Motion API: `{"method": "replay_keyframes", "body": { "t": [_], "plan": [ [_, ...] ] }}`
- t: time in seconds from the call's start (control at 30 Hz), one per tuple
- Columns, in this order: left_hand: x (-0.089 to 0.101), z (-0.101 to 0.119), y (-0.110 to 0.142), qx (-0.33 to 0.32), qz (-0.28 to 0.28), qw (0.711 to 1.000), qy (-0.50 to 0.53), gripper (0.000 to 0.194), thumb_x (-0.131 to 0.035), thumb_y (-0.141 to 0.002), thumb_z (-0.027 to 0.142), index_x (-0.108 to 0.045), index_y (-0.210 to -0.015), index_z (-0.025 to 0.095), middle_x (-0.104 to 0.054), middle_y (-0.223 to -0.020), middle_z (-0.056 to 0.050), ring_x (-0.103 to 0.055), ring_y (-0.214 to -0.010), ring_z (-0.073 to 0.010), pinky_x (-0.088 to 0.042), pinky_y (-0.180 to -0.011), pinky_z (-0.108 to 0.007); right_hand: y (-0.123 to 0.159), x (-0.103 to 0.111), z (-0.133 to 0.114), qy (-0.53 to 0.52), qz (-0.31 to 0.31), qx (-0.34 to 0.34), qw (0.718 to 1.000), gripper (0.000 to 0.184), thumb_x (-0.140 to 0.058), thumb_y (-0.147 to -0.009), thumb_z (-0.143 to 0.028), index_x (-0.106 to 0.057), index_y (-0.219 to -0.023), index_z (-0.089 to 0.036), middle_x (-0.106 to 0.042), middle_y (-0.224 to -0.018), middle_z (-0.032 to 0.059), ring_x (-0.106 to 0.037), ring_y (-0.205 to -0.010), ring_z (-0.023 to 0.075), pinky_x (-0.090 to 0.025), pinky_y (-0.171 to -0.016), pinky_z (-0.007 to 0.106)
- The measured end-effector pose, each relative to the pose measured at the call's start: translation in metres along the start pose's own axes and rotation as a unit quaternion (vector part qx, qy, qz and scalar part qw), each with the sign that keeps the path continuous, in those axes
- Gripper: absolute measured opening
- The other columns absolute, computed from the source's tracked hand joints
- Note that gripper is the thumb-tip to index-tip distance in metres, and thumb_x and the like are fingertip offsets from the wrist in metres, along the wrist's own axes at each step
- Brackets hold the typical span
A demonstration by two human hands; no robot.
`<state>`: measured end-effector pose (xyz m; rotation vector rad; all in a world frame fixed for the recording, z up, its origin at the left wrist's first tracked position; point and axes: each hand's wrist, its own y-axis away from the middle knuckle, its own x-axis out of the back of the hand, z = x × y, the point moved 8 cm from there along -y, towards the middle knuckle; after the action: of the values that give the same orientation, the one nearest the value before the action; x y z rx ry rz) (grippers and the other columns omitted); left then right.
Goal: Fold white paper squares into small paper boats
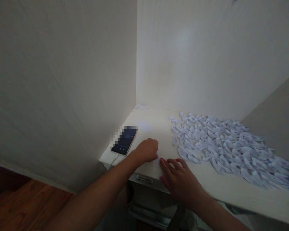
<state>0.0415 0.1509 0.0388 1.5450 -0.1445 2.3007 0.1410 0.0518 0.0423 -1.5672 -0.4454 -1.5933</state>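
Observation:
My left hand [148, 150] rests on the white tabletop [162, 130] with its fingers curled in; what they hold, if anything, is hidden. Just to its right and nearer the front edge, my right hand [176, 173] lies with fingers stretched out and tips on the surface. A faint whitish bit shows between the two hands, too small to make out. Behind my left hand is a flat sheet of white paper [144, 126]. Many small folded white paper pieces [219, 141] spread over the table to the right of my hands.
A phone [124, 141] with a cable [112, 163] plugged in lies at the left edge. More white paper pieces [141, 106] sit in the back corner. Walls close in the left and back. Below the front edge is a drawer front with a handle [144, 179].

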Motion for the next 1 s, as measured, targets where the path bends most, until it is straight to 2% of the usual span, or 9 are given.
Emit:
{"method": "replay_keyframes", "body": {
  "t": [0.17,0.3,0.4,0.47,0.53,0.57,0.73,0.83,1.0],
  "plan": [
    [0.003,-0.01,-0.008,0.018,-0.022,0.995,0.092,0.022,-0.084,-0.053,0.014,-0.064,-0.058,0.017,-0.07,-0.068,-0.005,-0.069,-0.074,-0.0241,-0.054,-0.072,-0.032,0.009,0.0,0.006,-0.055,0.011,-0.02,0.998,0.039,-0.061,-0.093,-0.022,-0.062,-0.13,-0.011,-0.07,-0.126,0.0195,-0.067,-0.113,0.0294,-0.053,-0.095,0.048],
    [0.0,-0.019,-0.002,0.011,0.032,0.971,0.235,0.023,-0.083,-0.055,0.015,-0.061,-0.059,0.017,-0.061,-0.058,0.001,-0.064,-0.065,-0.0184,-0.054,-0.069,-0.029,0.006,-0.005,0.027,-0.168,0.052,-0.087,0.981,0.038,-0.06,-0.092,-0.021,-0.063,-0.128,-0.011,-0.07,-0.127,0.0195,-0.066,-0.119,0.0298,-0.053,-0.101,0.049],
    [-0.01,-0.023,0.01,0.019,0.106,0.921,0.375,0.024,-0.078,-0.071,0.027,-0.06,-0.081,0.016,-0.063,-0.071,0.0,-0.064,-0.061,-0.0152,-0.056,-0.064,-0.03,-0.004,-0.013,0.059,-0.277,0.125,-0.239,0.922,0.04,-0.061,-0.092,-0.033,-0.063,-0.127,-0.013,-0.072,-0.121,0.02,-0.071,-0.11,0.0307,-0.055,-0.097,0.052],
    [-0.018,-0.024,0.02,0.026,0.162,0.871,0.463,0.029,-0.068,-0.084,0.039,-0.054,-0.097,0.017,-0.063,-0.086,-0.003,-0.067,-0.064,-0.014,-0.059,-0.066,-0.032,-0.013,-0.023,0.073,-0.385,0.171,-0.316,0.85,0.051,-0.064,-0.089,-0.037,-0.058,-0.132,-0.011,-0.071,-0.124,0.0224,-0.074,-0.099,0.0282,-0.06,-0.088,0.046],
    [-0.025,-0.025,0.028,0.027,0.205,0.827,0.522,0.036,-0.063,-0.087,0.045,-0.048,-0.105,0.019,-0.06,-0.095,-0.004,-0.069,-0.07,-0.0139,-0.061,-0.07,-0.035,-0.023,-0.033,0.078,-0.461,0.195,-0.346,0.793,0.058,-0.067,-0.085,-0.036,-0.055,-0.137,-0.014,-0.07,-0.126,0.0212,-0.076,-0.092,0.0256,-0.063,-0.079,0.041],
    [-0.027,-0.025,0.032,0.024,0.218,0.809,0.546,0.039,-0.065,-0.085,0.046,-0.047,-0.107,0.019,-0.06,-0.096,-0.003,-0.07,-0.071,-0.0141,-0.062,-0.071,-0.035,-0.029,-0.037,0.077,-0.473,0.192,-0.343,0.789,0.052,-0.066,-0.085,-0.035,-0.059,-0.133,-0.014,-0.073,-0.12,0.0194,-0.076,-0.089,0.0247,-0.062,-0.08,0.04],
    [-0.031,-0.023,0.035,-0.014,0.21,0.729,0.652,0.051,-0.081,-0.072,0.036,-0.053,-0.11,0.017,-0.06,-0.092,0.0,-0.071,-0.073,-0.0167,-0.063,-0.073,-0.037,-0.032,-0.044,0.073,-0.462,0.181,-0.326,0.805,0.038,-0.06,-0.089,-0.028,-0.069,-0.123,-0.016,-0.077,-0.11,0.0137,-0.073,-0.08,0.0215,-0.059,-0.082,0.039],
    [-0.03,-0.022,0.034,-0.022,0.203,0.729,0.653,0.044,-0.084,-0.07,0.031,-0.06,-0.104,0.014,-0.062,-0.09,-0.001,-0.07,-0.079,-0.0168,-0.063,-0.076,-0.035,-0.029,-0.04,0.07,-0.438,0.188,-0.297,0.827,0.033,-0.059,-0.09,-0.025,-0.072,-0.119,-0.017,-0.076,-0.11,0.0125,-0.072,-0.091,0.0227,-0.058,-0.085,0.038],
    [-0.027,-0.023,0.035,-0.01,0.237,0.714,0.658,0.042,-0.087,-0.064,0.025,-0.064,-0.098,0.012,-0.06,-0.082,0.003,-0.066,-0.073,-0.012,-0.062,-0.079,-0.034,-0.032,-0.026,0.059,-0.384,0.223,-0.233,0.865,0.035,-0.056,-0.092,-0.017,-0.069,-0.124,-0.012,-0.072,-0.117,0.0156,-0.067,-0.108,0.0236,-0.054,-0.096,0.038]
  ]
}}
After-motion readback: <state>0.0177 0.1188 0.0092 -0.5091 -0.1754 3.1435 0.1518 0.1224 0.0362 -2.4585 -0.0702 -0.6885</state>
